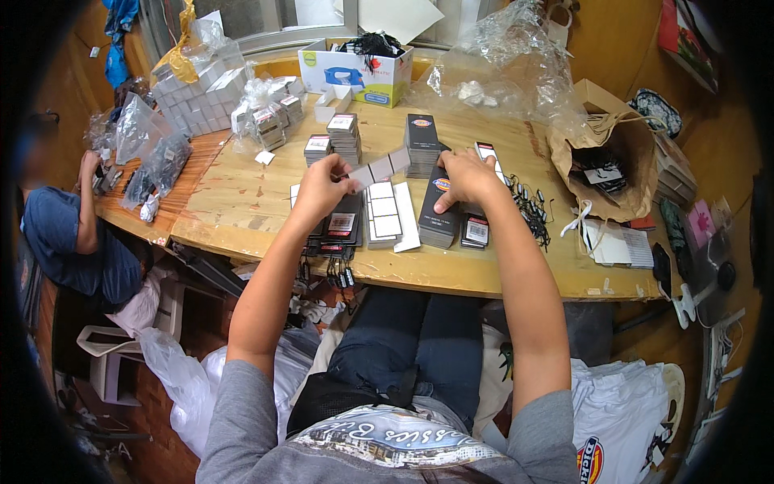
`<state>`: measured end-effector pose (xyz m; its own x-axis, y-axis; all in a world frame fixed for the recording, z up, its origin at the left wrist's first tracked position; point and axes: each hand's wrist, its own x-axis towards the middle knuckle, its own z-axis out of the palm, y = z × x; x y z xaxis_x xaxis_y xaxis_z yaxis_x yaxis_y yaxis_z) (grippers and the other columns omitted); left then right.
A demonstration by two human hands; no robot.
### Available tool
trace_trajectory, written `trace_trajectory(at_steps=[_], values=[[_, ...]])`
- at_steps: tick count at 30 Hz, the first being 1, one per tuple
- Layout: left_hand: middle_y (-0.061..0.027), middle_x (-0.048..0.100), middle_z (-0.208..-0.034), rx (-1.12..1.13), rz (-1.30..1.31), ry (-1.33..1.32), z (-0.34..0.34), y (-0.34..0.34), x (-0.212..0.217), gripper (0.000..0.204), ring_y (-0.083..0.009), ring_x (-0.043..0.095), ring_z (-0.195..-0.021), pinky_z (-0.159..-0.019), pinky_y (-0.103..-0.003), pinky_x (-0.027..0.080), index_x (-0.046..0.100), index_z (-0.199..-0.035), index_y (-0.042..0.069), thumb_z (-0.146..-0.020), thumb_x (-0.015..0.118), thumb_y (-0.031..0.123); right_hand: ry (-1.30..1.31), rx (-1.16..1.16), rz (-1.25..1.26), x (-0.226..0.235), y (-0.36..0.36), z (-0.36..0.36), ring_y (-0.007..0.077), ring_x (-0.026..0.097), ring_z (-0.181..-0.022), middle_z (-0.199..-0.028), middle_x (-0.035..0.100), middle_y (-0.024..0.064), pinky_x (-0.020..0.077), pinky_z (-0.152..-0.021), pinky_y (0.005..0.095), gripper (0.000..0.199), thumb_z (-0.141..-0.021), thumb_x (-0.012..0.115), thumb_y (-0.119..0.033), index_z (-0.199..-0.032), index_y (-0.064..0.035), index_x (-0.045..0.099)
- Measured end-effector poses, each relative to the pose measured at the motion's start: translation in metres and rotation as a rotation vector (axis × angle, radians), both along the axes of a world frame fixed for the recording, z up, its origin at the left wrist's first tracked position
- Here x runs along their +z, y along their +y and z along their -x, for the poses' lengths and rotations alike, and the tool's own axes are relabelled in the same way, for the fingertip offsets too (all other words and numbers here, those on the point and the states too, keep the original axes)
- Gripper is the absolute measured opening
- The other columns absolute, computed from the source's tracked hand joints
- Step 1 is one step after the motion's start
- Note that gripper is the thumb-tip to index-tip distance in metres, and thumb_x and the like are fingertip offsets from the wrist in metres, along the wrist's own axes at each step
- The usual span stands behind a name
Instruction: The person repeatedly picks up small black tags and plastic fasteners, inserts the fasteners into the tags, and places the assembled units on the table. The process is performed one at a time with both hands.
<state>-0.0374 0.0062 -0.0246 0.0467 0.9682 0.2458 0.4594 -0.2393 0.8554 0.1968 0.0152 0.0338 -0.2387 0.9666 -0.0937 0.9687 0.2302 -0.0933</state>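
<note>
From where I stand, the left hand (324,192) has its thumb and fingertips pinched together on the near end of a pale strip of labels (380,168). The strip slants up and away to the right from those fingertips, its far end in front of a tall stack of dark cards (422,133); I can't tell if they touch. The right hand (469,177) lies over a nearer dark card stack (436,229), thumb apart from the fingers and resting on top; whether it grips the stack, I can't tell. Between the hands lies a sheet of white labels (383,219). Dark tags (341,225) sit just below the left hand, tangled black cords (528,211) to the right of the right hand, and an open paper bag (569,165) beyond them.
</note>
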Motion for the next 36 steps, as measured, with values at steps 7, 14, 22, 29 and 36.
trace_trajectory(at_steps=[7,14,22,29,36], values=[[-0.0045,0.057,-0.078,-0.169,-0.111,-0.975,-0.013,-0.038,0.048,0.02,-0.0117,0.055,-0.071,-0.067,-0.025,0.047,0.053,-0.09,-0.001,-0.074,0.061,0.007,0.711,0.123,-0.268,0.0,-0.002,-0.018,0.0205,0.056,-0.074,-0.086,0.059,0.0099,0.0445,-0.065,0.027,0.031,-0.065,0.063,-0.002,-0.094,-0.0061,0.054],[-0.0046,0.058,-0.078,-0.136,-0.146,-0.595,-0.04,-0.083,0.051,0.026,-0.0087,0.054,-0.065,-0.058,-0.02,0.044,0.053,-0.089,-0.002,-0.066,0.065,-0.001,1.343,0.177,-0.005,0.022,-0.077,-0.032,0.0065,0.054,-0.064,-0.075,0.058,0.0029,0.0406,-0.049,0.0172,0.018,-0.07,0.057,0.001,-0.089,-0.0009,0.057],[-0.0034,0.058,-0.064,-0.195,0.092,-0.548,-0.066,-0.104,0.035,0.028,-0.0037,0.048,-0.049,-0.043,-0.016,0.037,0.056,-0.095,-0.005,-0.07,0.064,0.005,1.582,-0.038,-0.327,-0.022,-0.125,-0.053,0.0059,0.053,-0.064,-0.071,0.057,0.0019,0.0423,-0.058,0.017,0.009,-0.071,0.06,0.003,-0.078,0.0005,0.057],[0.0023,0.054,-0.065,-0.377,0.277,-0.52,-0.09,-0.124,0.008,0.035,-0.0013,0.046,-0.057,-0.052,-0.015,0.037,0.057,-0.095,-0.002,-0.063,0.07,0.004,1.664,-0.132,-0.184,-0.066,-0.154,-0.025,0.0058,0.053,-0.061,-0.07,0.057,0.0023,0.0419,-0.056,0.0169,0.009,-0.071,0.061,0.003,-0.078,0.0012,0.056],[-0.0005,0.057,-0.072,-0.34,0.383,-0.639,-0.095,-0.135,-0.032,0.02,-0.0031,0.049,-0.064,-0.058,-0.016,0.039,0.058,-0.087,-0.003,-0.069,0.064,0.001,1.242,-0.412,-0.308,-0.088,-0.12,-0.043,0.0113,0.052,-0.055,-0.067,0.055,0.0036,0.0418,-0.051,0.0238,0.019,-0.077,0.058,-0.016,-0.079,0.0033,0.056]])
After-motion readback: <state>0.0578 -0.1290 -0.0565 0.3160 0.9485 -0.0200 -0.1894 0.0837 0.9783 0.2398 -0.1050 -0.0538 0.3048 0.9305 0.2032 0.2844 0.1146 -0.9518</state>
